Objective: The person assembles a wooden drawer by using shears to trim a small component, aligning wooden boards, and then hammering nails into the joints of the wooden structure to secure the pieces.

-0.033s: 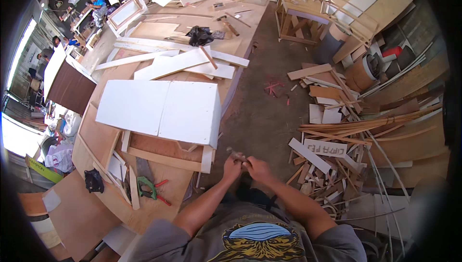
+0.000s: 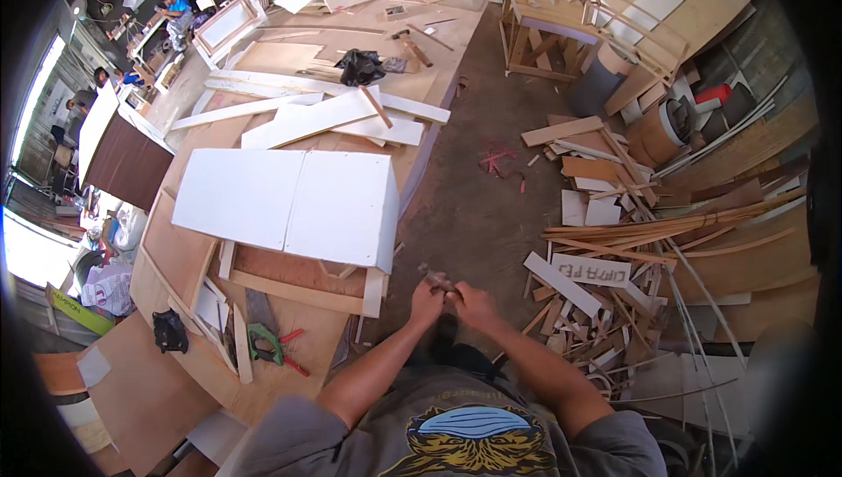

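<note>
In front of my body, beside the workbench's right edge, my left hand (image 2: 427,300) and my right hand (image 2: 474,306) meet with fingers closed. Between them is a small greyish-brown piece (image 2: 436,280), its far end poking out past my left fingers; its kind is too small and covered to tell. Nearest to my left hand is a white box-shaped cabinet piece (image 2: 289,201) with a seam across its top, set on wooden framing. Closer in on the bench lie a handsaw (image 2: 263,343) with a green grip and a red-handled tool (image 2: 294,363).
The workbench (image 2: 307,337) runs along my left, bearing white boards (image 2: 316,117), a black plastic bag (image 2: 360,67) and a hammer (image 2: 414,47). On the right, a heap of wood offcuts (image 2: 579,302) covers the floor. A wooden stand (image 2: 548,25) is farther off. People sit at far left.
My hands and the small piece between them have shifted very slightly. The bench and its contents sit a little farther left in the picture.
</note>
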Motion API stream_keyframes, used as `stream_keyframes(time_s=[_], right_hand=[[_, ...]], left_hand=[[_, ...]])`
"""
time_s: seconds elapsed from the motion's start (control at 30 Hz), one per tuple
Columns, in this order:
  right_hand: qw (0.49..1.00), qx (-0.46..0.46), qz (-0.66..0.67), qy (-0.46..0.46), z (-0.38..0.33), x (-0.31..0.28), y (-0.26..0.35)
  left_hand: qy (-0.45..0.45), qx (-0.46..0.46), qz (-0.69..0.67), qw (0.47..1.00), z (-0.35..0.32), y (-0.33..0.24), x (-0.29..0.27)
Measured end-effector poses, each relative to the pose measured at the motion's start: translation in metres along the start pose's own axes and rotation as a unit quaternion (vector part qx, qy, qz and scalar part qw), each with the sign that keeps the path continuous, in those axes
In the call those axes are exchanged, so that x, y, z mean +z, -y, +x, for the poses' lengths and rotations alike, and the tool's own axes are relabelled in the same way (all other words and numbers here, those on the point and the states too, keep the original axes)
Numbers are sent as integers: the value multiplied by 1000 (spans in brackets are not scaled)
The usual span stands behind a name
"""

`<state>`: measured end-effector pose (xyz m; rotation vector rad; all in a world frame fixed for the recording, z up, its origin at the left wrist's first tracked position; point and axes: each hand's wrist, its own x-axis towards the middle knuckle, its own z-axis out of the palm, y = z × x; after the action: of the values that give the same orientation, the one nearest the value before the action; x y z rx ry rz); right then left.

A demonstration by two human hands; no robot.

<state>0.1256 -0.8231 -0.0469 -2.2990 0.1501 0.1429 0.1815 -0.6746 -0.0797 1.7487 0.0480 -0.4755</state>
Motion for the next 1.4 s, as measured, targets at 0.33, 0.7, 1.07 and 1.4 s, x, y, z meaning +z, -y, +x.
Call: stream_keyframes(time_s=[0.33,0.7,1.07,1.4], right_hand=[[994,76,-32,-72,117,-120,-29],[994,106,-5,-35,309,-187,-82],[990,52,112,-62,480,-226,-97],[987,63,148,-21,621,-259,-125]], left_hand=[[5,37,-2,999,148,-75,105],[-51,13,-89,995,335,-123,159],[-166,-4,-10,986,518,-188,108],[-260,-97,174,945,714,-251,73]])
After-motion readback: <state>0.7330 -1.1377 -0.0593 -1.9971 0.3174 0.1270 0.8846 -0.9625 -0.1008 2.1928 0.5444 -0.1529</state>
